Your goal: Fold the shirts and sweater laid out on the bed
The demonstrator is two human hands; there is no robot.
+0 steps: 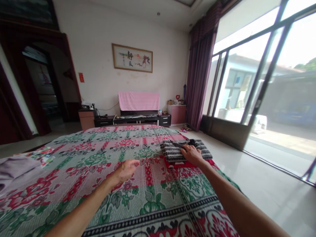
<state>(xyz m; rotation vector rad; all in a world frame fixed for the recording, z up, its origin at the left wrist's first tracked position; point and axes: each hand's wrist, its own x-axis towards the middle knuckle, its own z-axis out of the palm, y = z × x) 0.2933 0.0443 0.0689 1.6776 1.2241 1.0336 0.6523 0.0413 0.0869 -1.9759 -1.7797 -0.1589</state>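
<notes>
Left hand (127, 169) hangs half-curled, empty, over the bedspread (98, 159); right hand (192, 154) lies loosely spread on the knit (170, 151), grip unclear

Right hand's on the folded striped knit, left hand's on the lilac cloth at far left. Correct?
Not the left hand: the head view shows it over the patterned bedspread, apart from the lilac cloth. The right hand is on the folded striped knit.

Up on the wall (170, 59), a framed picture (132, 58); below, pink cloth (139, 101); purple curtain (200, 69) hanging beside the window (243, 75)!
</notes>
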